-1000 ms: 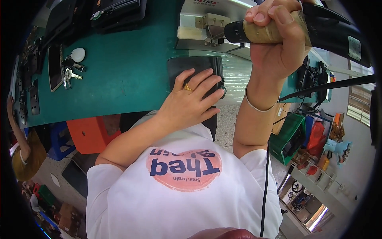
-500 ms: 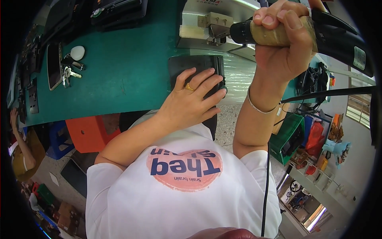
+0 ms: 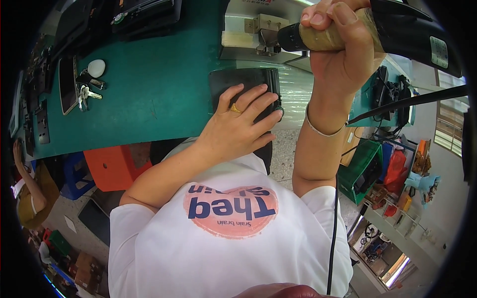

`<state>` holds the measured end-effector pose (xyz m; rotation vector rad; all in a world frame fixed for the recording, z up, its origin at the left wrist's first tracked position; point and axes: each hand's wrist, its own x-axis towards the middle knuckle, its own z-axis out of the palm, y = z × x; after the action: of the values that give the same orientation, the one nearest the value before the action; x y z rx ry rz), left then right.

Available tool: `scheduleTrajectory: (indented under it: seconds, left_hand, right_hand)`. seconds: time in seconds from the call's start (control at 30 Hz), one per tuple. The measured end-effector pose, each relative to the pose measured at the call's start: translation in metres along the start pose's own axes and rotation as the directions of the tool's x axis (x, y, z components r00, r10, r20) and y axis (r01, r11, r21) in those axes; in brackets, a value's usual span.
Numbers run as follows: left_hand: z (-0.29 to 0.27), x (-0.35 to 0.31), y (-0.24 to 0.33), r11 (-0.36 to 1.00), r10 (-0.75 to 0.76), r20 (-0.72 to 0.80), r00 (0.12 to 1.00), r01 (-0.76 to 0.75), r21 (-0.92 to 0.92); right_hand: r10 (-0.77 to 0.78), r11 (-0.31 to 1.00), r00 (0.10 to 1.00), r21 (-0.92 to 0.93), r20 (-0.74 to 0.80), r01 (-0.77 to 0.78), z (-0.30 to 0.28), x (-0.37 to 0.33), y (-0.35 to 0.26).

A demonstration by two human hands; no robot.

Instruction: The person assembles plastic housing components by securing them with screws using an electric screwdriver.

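Note:
My right hand (image 3: 343, 54), raised at the upper right, is wrapped round an electric screwdriver (image 3: 320, 38) with a tan-taped grip and black body. Its black nose points left, right at the metal bracket (image 3: 268, 29) on the front of a pale machine that looks like a screw feeder (image 3: 241, 54). Whether the bit touches the bracket I cannot make out. My left hand (image 3: 236, 121), wearing a gold ring, lies with fingers spread on a flat black plastic case (image 3: 226, 79) at the table's near edge. The hand covers much of the case.
On the green table (image 3: 159, 89) lie a phone (image 3: 68, 84), keys (image 3: 85, 94) and a white rounded object (image 3: 97, 67). Black parts (image 3: 144, 17) fill the far left. Below stands an orange stool (image 3: 112, 166). Another person's arm (image 3: 27, 179) shows at left. A black cable (image 3: 334, 238) hangs at right.
My right hand has brought the screwdriver a little to the left, its nose now closer to the metal bracket. The left hand and the black case have stayed in place.

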<state>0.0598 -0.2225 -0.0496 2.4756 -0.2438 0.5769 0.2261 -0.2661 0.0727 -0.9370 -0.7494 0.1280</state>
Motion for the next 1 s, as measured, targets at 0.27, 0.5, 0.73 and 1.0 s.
scheduleTrajectory:
  seconds: [0.27,0.5,0.73,1.0]
  left_hand:
    - [0.001,0.001,0.001,1.000,0.013,0.006,1.000,-0.013,0.005]
    - [-0.001,0.001,0.000,0.999,-0.015,-0.016,1.000,0.015,-0.033]
    - [-0.006,0.002,-0.003,0.965,-0.085,-0.115,0.990,0.053,-0.258]
    - [-0.025,0.005,-0.016,0.905,-0.218,-0.179,0.959,0.130,-0.404]
  right_hand:
    - [-0.239,0.835,0.955,0.538,0.177,0.110,0.005,0.020,0.034]
    - [0.050,0.990,0.999,-0.134,-0.014,-0.051,0.009,0.005,-0.005]
    - [-0.040,0.998,0.968,-0.031,0.248,0.050,-0.032,-0.001,-0.017]
    - [0.042,0.993,0.978,0.099,0.206,-0.064,-0.053,-0.036,-0.038]
